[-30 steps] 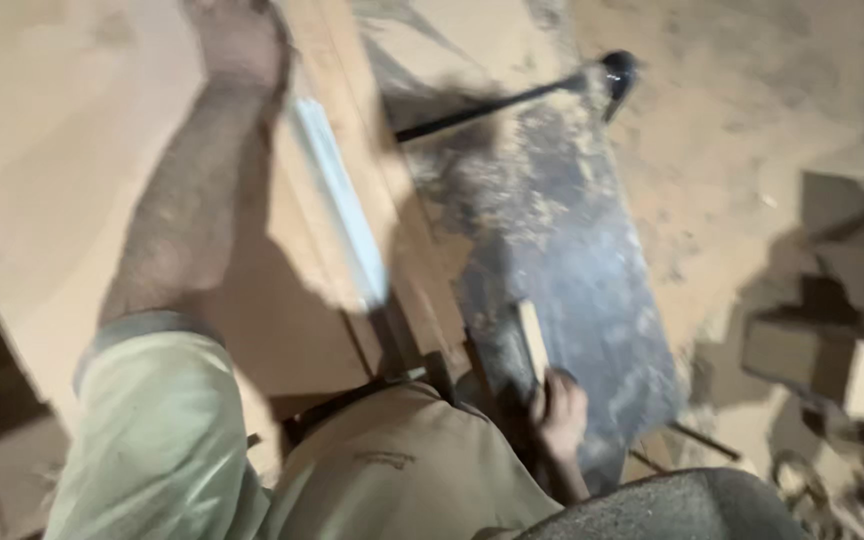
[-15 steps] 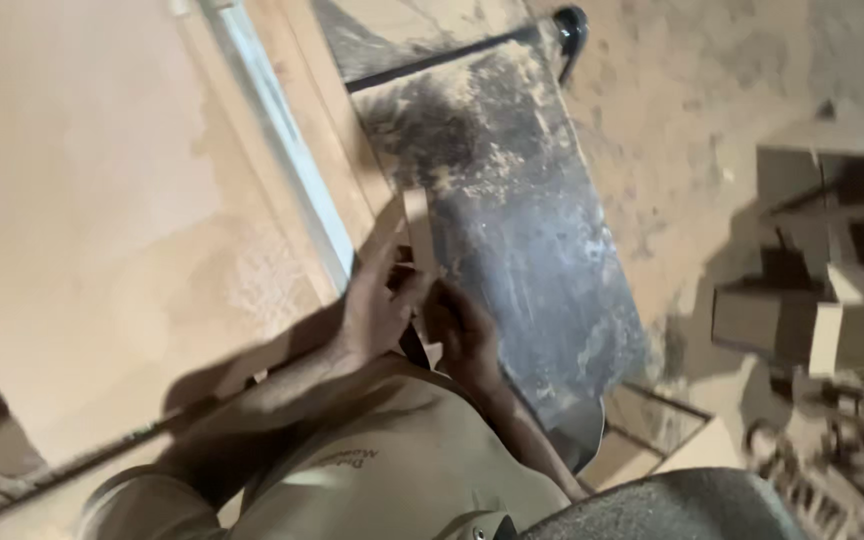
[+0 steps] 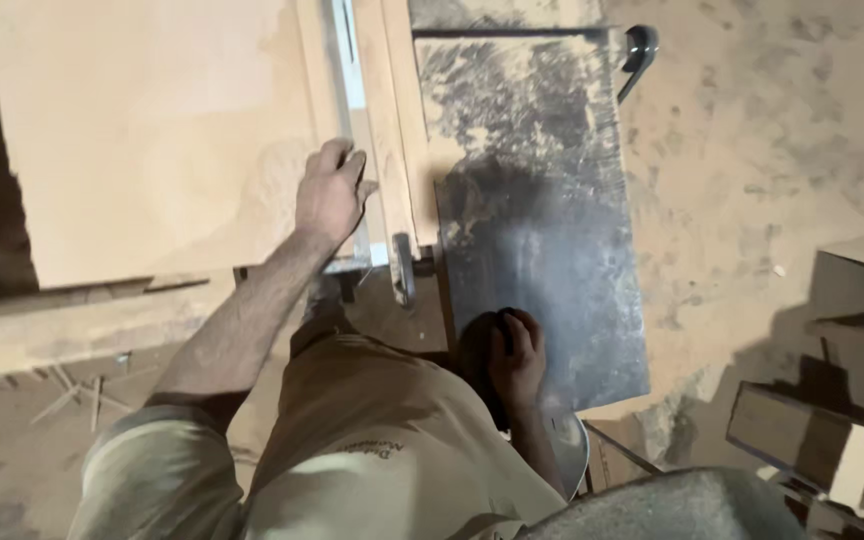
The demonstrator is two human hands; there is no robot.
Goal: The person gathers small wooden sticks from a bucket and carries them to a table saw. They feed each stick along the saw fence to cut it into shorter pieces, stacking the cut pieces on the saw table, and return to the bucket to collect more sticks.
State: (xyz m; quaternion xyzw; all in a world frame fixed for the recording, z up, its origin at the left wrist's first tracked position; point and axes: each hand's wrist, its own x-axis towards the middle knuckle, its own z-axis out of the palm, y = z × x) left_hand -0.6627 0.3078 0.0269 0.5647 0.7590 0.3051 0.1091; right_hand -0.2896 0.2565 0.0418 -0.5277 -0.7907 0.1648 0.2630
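- On the wide wooden board [image 3: 152, 140], I see my left hand [image 3: 330, 195] resting palm-down with fingers spread, touching the pale metal guide rail [image 3: 352, 120] at its edge and gripping nothing.
- My right hand [image 3: 517, 350] is curled on the near edge of the dusty dark metal plate [image 3: 542, 230]; whether it holds anything I cannot tell.
- I judge this a lining-up step; steadying comes next.
- No containers in view, only wood blocks [image 3: 822, 440] at right.

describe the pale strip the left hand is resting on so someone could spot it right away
Start at the big tan board filling the upper left. Along its right edge, under the left hand, runs a narrow whitish strip. It is paler than the brown wooden slats beside it.
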